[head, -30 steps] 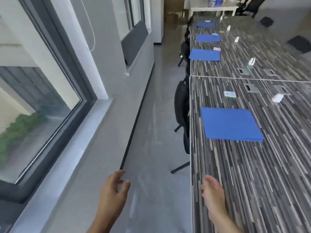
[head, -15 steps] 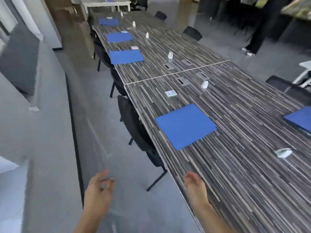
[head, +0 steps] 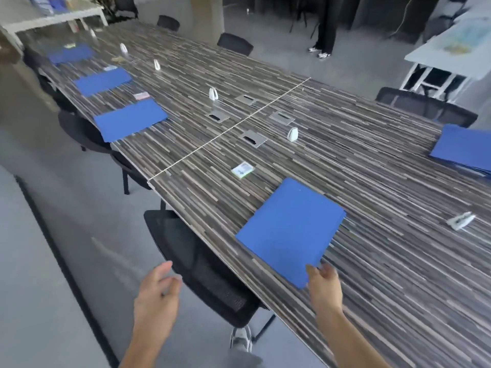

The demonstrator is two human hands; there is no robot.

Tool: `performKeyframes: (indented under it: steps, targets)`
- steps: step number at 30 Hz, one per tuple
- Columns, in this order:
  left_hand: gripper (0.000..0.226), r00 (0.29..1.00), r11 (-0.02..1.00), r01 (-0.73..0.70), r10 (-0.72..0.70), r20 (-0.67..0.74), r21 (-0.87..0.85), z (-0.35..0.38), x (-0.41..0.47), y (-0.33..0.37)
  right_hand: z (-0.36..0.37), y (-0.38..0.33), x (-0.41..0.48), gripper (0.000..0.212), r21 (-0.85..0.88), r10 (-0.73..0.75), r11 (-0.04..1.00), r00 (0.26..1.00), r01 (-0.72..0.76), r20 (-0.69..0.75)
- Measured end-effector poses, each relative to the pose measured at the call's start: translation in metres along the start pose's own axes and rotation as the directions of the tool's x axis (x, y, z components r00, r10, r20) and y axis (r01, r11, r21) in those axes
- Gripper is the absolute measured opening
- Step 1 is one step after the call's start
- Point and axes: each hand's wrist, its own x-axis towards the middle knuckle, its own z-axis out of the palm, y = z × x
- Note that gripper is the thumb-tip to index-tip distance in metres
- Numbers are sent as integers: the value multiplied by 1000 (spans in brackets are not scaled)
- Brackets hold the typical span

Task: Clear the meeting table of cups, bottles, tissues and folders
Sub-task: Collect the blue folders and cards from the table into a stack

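The right hand (head: 322,284) is reaching over the table (head: 385,274) edge, its relaxed fingers touching the near corner of the nearest blue folder (head: 289,229), which is lying flat close to that edge. That corner is likely the handiest lift point. No clamp is evident. The left hand (head: 156,293) is hovering spread and empty above the chair (head: 207,266), probably ready to support.

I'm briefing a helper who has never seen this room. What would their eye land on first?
The long striped dark-wood meeting table fills the view, with flat blue folders spaced along its left edge. The nearest blue folder lies before the person, whose right hand is at its near corner while the left hand hangs open over the floor. A stack of blue folders sits at far right.
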Motion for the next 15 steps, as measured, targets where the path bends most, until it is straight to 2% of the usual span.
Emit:
performKeyframes:
  steps: [6,12,15]
  targets:
    - [32,991,991,-90,80,109,94,12,117,57,57,-30,51,90,-104,178,974,966,-199,-185]
    - [33,952,953,-231,181,246,194,54,208,113,83,-55,72,100,-226,285,896,886,-382,-367]
    - [37,906,918,-331,245,346,217,95,249,137,99,-70,81,108,-234,346,849,833,-474,-431]
